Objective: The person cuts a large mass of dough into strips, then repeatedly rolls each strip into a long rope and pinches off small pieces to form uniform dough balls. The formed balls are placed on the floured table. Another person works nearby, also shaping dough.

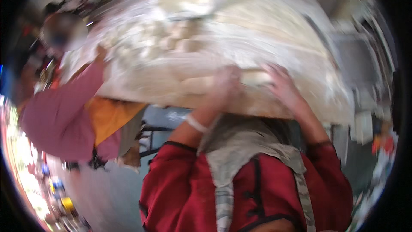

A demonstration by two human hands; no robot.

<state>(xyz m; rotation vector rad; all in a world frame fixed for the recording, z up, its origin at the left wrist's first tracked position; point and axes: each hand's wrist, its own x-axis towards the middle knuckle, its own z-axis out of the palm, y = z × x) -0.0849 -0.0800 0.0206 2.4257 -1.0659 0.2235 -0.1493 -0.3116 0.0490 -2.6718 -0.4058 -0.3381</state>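
A long pale dough roll [256, 78] lies near the front edge of a floured wooden work board [154, 85]. My left hand [227, 79] is curled over the roll around its middle, its fingers blurred. Part of the roll shows to the left of this hand. At the roll's right end is my right hand [279, 76], fingers stretched toward the dough; blur hides how firmly it touches. Several rounded dough pieces [186, 45] dusted with flour sit farther back on the board, left of centre.
To the left, a co-worker in a mauve top [64, 116] reaches a hand [101, 53] onto the board. A floury white bag or cloth [193, 0] lies at the back. On the right stands a grey, flat-topped object [359, 59].
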